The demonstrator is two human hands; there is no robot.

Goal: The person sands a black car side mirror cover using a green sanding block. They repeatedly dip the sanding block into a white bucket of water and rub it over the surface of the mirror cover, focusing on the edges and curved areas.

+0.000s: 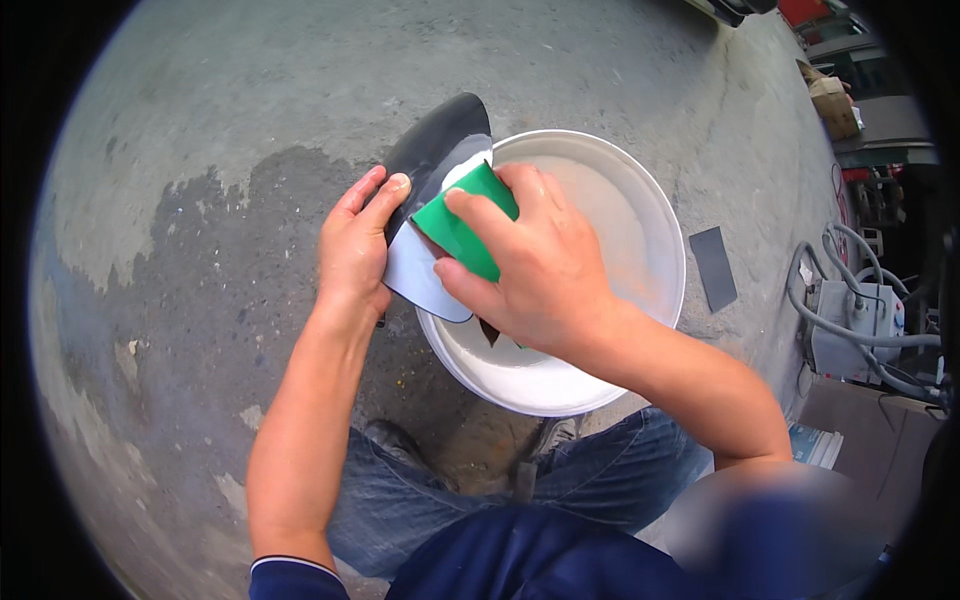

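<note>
Black, curved, pointed plastic panel (437, 140) with a pale grey inner face is held over the left rim of a round white plastic basin (640, 215). Its long axis runs from the lower middle of the view up and a little to the right, and the narrow black tip points away from the person, toward the far side of the concrete floor (230, 120). The wide rounded end lies near the person, above the basin wall.

The left hand (352, 250) is closed on the left edge of the panel, with the fingers lying along it. The right hand (530, 265) is closed around a green rectangular sponge pad (462, 228) and presses it on the pale face of the panel. The basin holds cloudy whitish water.

The floor is rough grey concrete, outdoors, with a large dark wet patch under and to the left of the basin and paler dry areas beyond. A small dark grey flat rectangular sheet (713, 267) lies on the floor just right of the basin. Further right stands a grey machine with thick grey hoses (860, 320). The knees of the person in blue jeans (600, 470) are near the lower edge.
</note>
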